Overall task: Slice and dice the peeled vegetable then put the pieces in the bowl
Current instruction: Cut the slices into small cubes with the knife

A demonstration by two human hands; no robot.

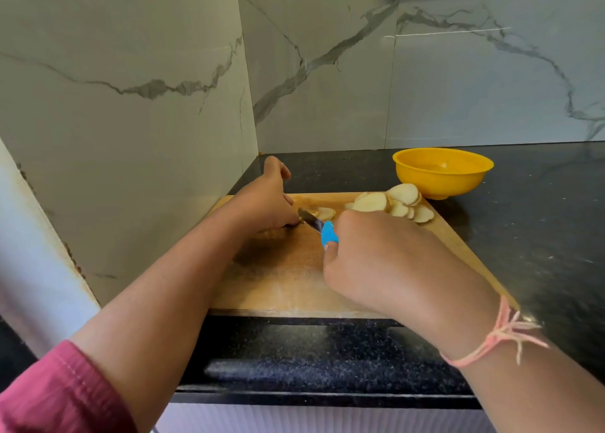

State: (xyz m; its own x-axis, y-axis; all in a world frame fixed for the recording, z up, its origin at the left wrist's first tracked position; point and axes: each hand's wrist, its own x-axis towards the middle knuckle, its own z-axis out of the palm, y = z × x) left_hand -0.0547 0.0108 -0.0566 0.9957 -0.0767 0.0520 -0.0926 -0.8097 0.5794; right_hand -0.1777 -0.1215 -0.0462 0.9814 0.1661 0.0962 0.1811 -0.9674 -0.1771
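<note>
A wooden cutting board point(288, 275) lies on the black counter. My right hand point(376, 262) grips a knife by its blue handle point(328, 233), and the blade point(309, 219) points left toward my left hand point(265, 200). That hand is curled down on the board at the blade's tip; what it holds is hidden under the fingers. A pale slice point(325, 213) lies just beyond the blade. A pile of several potato slices point(393, 203) sits at the board's far right corner. Behind the pile stands a yellow bowl point(442, 171), which looks empty.
Marble walls point(131, 105) close in on the left and at the back, forming a corner just beyond the board. The black granite counter point(540, 210) runs on to the right. Its front edge point(327, 396) lies below the board.
</note>
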